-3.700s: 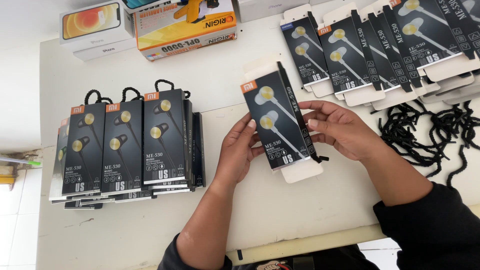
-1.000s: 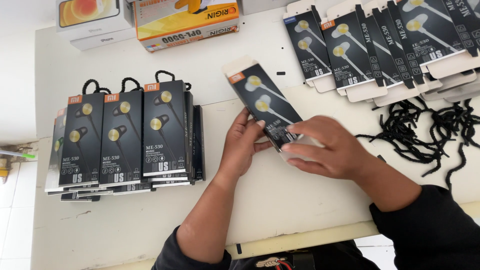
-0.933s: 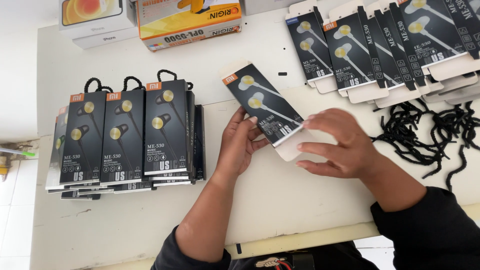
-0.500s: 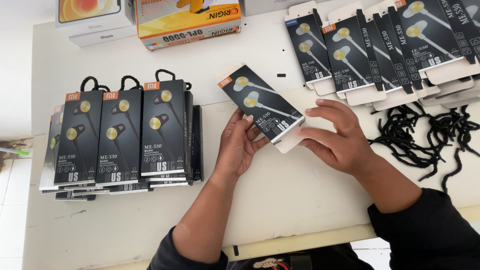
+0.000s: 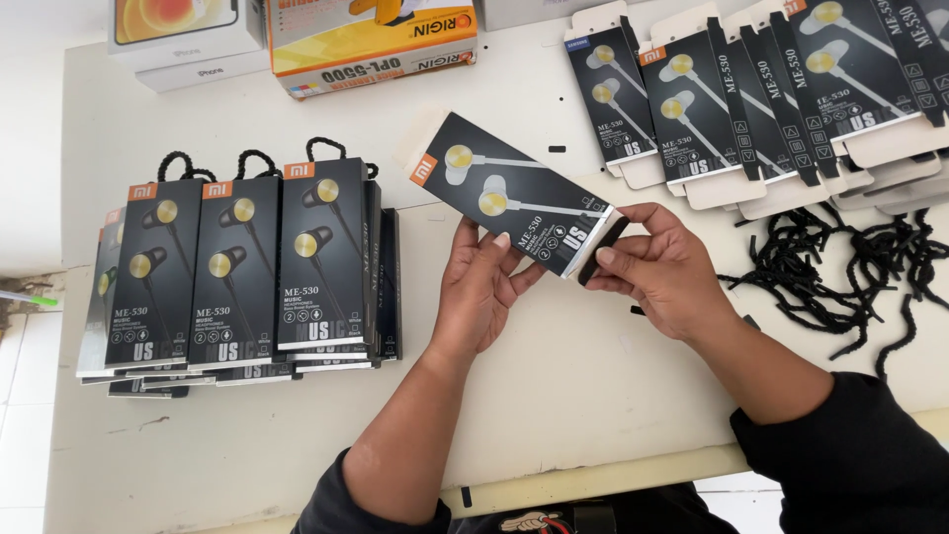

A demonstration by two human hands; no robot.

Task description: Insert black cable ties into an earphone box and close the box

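The black earphone box [image 5: 514,203] now sits higher above the worktop [image 5: 554,396], tilted further; left hand [image 5: 481,287] grip pinches its lower edge, right hand [image 5: 660,269] pinches the end flap.

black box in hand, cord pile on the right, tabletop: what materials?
Black box, held by left hand and right hand: looks like printed card, smooth with a slight sheen; folded edges and an open end flap show. Cord pile: likely braided textile, matte, limp and tangled. Tabletop: pale, matte, scuffed; probably painted wood or laminate, cannot tell which.
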